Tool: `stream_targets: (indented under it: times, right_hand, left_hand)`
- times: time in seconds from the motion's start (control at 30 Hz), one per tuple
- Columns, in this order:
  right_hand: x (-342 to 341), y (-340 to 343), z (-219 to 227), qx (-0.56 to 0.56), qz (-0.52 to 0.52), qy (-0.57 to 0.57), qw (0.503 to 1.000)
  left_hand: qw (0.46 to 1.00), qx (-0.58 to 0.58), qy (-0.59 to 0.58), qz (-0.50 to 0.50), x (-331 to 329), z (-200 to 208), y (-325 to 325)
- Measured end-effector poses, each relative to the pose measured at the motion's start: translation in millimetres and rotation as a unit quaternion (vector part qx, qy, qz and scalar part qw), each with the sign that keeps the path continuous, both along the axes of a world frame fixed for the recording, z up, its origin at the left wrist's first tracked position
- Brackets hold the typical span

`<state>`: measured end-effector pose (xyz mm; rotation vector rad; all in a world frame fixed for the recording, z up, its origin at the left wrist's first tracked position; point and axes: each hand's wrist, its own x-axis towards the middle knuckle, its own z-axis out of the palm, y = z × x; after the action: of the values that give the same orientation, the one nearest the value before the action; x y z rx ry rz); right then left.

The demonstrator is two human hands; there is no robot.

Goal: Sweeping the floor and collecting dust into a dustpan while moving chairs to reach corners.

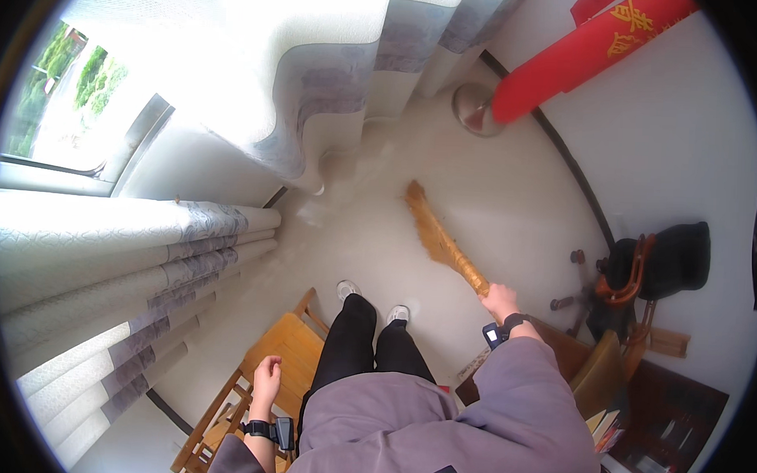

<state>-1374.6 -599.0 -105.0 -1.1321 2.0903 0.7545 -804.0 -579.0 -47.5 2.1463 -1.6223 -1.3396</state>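
Observation:
In my right hand point(500, 301) is the short handle of a straw-coloured hand broom point(454, 254), the fingers wrapped round it. Its bristles fan out away from me, low over the pale floor point(354, 227); whether they touch the floor I cannot tell. My left hand point(267, 378) hangs at my left side with nothing in it, its fingers loosely bent. Beneath that hand is a wooden chair point(289, 348), apart from it as far as I can see. Each wrist wears a strapped device.
White and grey curtains point(329, 93) hang ahead and along the left by a window point(83, 93). A red banner point(559, 72) rises from a round metal base point(476, 106) at the far right. A black office chair point(669, 259) and a dark cabinet point(672, 426) stand right.

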Motion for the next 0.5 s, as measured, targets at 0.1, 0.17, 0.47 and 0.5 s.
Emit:
stream_targets:
  times: [0.1,0.17,0.47,0.5]
  right_hand:
    - [-6,-12,24,-0.035,-0.006,-0.045,0.998]
    - [1,-31,38,-0.060,-0.017,-0.071,0.996]
    - [70,-161,-66,0.018,0.025,-0.341,0.940]
    - [80,-178,-78,0.027,0.040,-0.349,0.936]
  left_hand:
    - [1.000,0.013,-0.014,0.008,-1,-1,2]
    - [1.000,0.010,-0.008,0.015,-3,-3,5]
    - [0.994,0.034,0.045,0.098,-23,-45,45]
    - [0.991,0.037,0.051,0.115,-21,-52,57]
